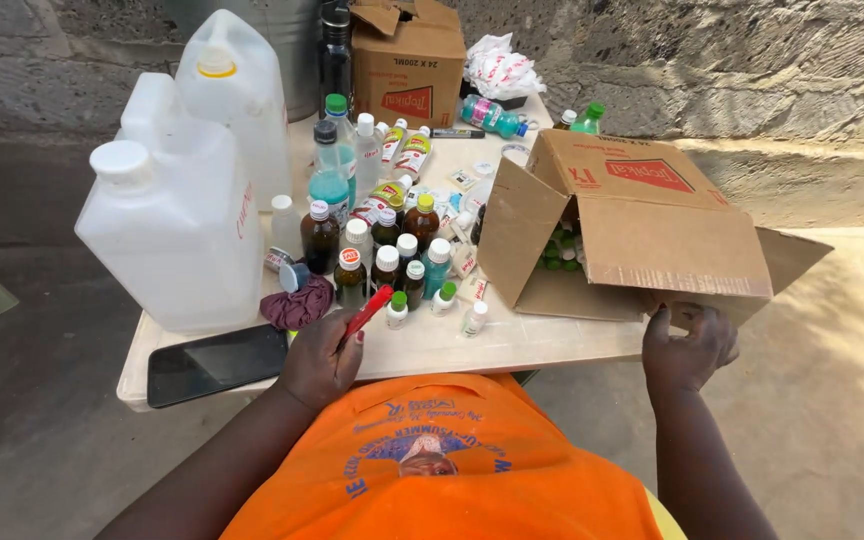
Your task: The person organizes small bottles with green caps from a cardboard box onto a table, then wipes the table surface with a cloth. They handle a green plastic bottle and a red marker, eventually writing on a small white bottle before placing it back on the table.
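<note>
Left hand (320, 358): fingers closed around a red marker pen (369, 311), tip angled up toward the small bottles, at the near edge of the surface (512, 345).

Right hand (687, 347): fingers curled on the lower flap edge of the tipped cardboard box (642, 225), gripping it.

Cardboard box: lying on its side at the right of the surface, mouth facing the bottles; a few green-capped bottles (555, 255) show inside, deep in shadow. Most of its interior looks bare, so by my judgement the sorting is only partly along, with the bulk of the stock outside.

Cluster of small bottles (392, 262): amber and clear, caps white, green, yellow and red, standing upright just left of the box mouth; a few lie flat among sachets.

Large white jerrycans (177, 220): three, capped, at the left; contents cannot be told.

Second cardboard box (407, 65): far edge, flaps partly open, contents hidden.

Black phone (214, 364): flat, near left corner.

Maroon cloth (298, 305): bunched beside the jerrycans.
</note>
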